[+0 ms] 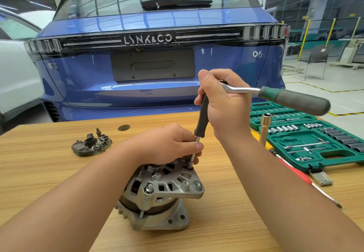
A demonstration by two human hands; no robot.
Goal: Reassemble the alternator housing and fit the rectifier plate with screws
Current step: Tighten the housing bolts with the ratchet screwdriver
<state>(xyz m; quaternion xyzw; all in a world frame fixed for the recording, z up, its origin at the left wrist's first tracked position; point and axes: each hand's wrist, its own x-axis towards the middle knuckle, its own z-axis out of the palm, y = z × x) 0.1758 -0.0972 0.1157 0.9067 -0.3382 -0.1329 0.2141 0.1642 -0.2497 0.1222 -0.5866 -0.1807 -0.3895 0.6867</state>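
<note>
The silver alternator housing (pixel 161 194) stands on the wooden table (pixel 39 173) in front of me. My left hand (pixel 169 143) rests on its top and pinches the thin metal shaft of a black-handled driver (pixel 201 119). The shaft's socket tip sits on a bolt at the housing's upper right. My right hand (pixel 224 104) grips the driver's top end together with a ratchet wrench (pixel 291 98), whose dark green handle sticks out to the right. The black rectifier plate (pixel 91 143) lies apart on the table at the left.
An open green socket set case (pixel 315 139) sits at the right, with a tall socket (pixel 265 129) upright beside it. A red-handled screwdriver (pixel 301 177) lies near my right forearm. A blue car (pixel 157 54) stands close behind the table's far edge.
</note>
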